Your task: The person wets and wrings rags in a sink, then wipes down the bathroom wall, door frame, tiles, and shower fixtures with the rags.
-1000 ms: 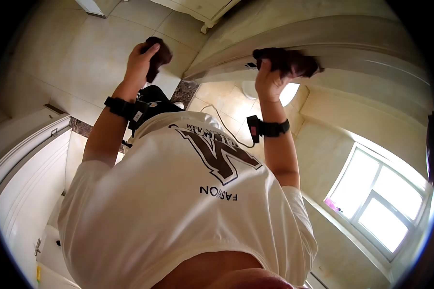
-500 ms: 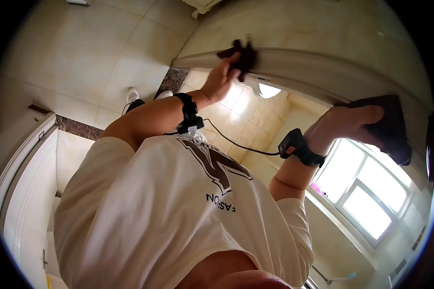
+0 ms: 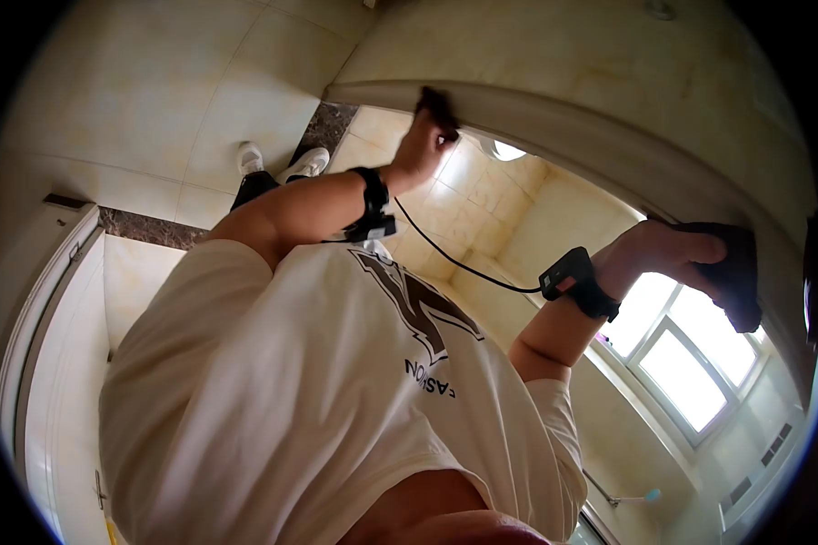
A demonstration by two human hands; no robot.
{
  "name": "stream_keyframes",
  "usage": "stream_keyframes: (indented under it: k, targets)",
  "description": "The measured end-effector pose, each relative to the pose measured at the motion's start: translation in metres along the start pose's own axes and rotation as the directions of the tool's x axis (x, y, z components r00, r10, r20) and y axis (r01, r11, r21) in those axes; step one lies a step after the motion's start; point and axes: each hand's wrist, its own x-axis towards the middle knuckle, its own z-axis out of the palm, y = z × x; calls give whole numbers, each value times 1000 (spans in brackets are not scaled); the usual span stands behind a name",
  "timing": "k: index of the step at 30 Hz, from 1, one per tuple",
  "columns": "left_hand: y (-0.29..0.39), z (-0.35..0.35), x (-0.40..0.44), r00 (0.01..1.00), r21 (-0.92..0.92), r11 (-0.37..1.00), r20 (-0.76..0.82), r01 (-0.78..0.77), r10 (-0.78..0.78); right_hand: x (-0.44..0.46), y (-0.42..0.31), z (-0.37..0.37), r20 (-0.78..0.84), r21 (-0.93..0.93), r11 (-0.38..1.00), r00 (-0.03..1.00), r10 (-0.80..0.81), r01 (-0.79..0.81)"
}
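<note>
My left hand [image 3: 418, 153] grips a dark brown cloth [image 3: 437, 107], bunched at the edge of the pale door frame [image 3: 536, 113]. That cloth is slightly blurred, and part of my fingers is hidden. Farther along the same frame, my right hand [image 3: 659, 247] holds another dark cloth [image 3: 734, 272] against its surface. The right thumb lies across this cloth, while the other fingers are mostly hidden. Each wrist wears a black strap with a small box, and a black cable [image 3: 463, 262] runs between them.
Beyond the doorway are a tiled room, a bright window [image 3: 686, 372] and a white rounded fixture [image 3: 507, 151]. A white door [image 3: 64, 381] stands at the left. My shoes [image 3: 309, 162] are near a dark stone threshold [image 3: 325, 127].
My left hand and its cloth have shifted left along the frame. The right hand's cloth sits slightly lower and farther left. The whole view has shifted a little.
</note>
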Motion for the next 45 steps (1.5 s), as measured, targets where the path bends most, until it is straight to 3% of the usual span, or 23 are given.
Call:
stream_keyframes:
  k: [1, 2, 5, 7, 9, 13, 15, 17, 21, 24, 27, 28, 29, 30, 31, 32, 34, 36, 37, 38, 39, 43, 45]
  targets:
    - [-4, -3, -3, 917, -19, 918, 41, 397, -396, 2, 2, -1, -1, 1, 999, 999, -43, 43]
    - [2, -1, -2, 805, -278, 765, 56, 580, -590, 3, 4, 0, -9, 7, 996, 996, -87, 87]
    - [50, 11, -3, 817, -543, 635, 189, 549, -545, 1, 0, -3, 7, 6, 999, 999, -39, 39]
    - [104, -3, -3, 734, -748, 238, 445, 620, -513, 0, 6, -5, -22, 12, 999, 998, -51, 51]
    - [131, -5, 0, 818, -859, 128, 411, 495, -403, -1, 9, -2, -51, 35, 997, 997, -63, 65]
    - [77, 17, 12, 685, -925, 64, 229, 374, -692, -5, 5, -4, -105, 75, 997, 994, -2, 9]
    - [65, 8, 13, 810, -913, 99, 297, 396, -505, -3, 14, -6, -91, 46, 988, 986, -143, 148]
    - [15, 8, 20, 822, -916, 139, 261, 377, -506, -3, 25, -3, -71, 91, 976, 979, -190, 196]
    - [-49, 9, 38, 711, -936, 141, 142, 323, -689, -9, 37, 1, -21, 98, 938, 943, -332, 332]
    - [-14, 18, 34, 755, -913, 244, 98, 328, -649, -14, 33, -1, 61, 36, 900, 898, -435, 434]
    - [81, 22, 8, 797, -861, 394, 23, 323, -603, -30, 28, -1, 72, 241, 927, 947, -312, 287]
    - [112, 17, -1, 819, -859, 389, 58, 332, -571, -41, 32, -1, 75, 81, 911, 908, -411, 405]
    - [133, 15, -5, 840, -855, 390, 94, 343, -534, -37, 36, 3, 60, 113, 856, 856, -513, 505]
    - [139, 3, -11, 924, -817, 465, 203, 342, -323, -33, 40, 7, 45, 142, 789, 792, -609, 598]
    - [145, -9, -17, 941, -776, 540, 323, 325, -101, -44, 41, 9, 17, 174, 822, 833, -553, 542]
    - [167, -7, -23, 940, -764, 561, 329, 319, -86, -55, 42, 11, -11, 210, 849, 869, -494, 485]
    - [214, -2, -42, 995, -563, 822, 22, 89, -93, -61, 39, 16, -74, 290, 887, 933, -353, 359]
    - [228, -7, -42, 994, -506, 860, 50, -57, 96, -57, 34, 13, -103, 267, 832, 873, -477, 486]
    - [233, -9, -43, 961, -472, 859, 77, -199, 265, -55, 33, 10, -115, 255, 812, 850, -514, 525]
    - [232, -10, -37, 947, -131, 955, 146, -266, 284, -61, 37, 9, -63, 259, 835, 871, -487, 486]
    - [235, -1, -32, 902, -13, 933, 252, -359, 350, -62, 37, 8, -48, 247, 847, 879, -475, 471]
    - [261, 30, 3, 747, -104, 814, 345, -572, 569, -38, 22, 2, 8, 366, 879, 944, -331, 305]
    - [323, 41, 13, 566, -53, 620, 352, -783, 746, 33, 2, -21, -40, 343, 894, 955, -293, 289]
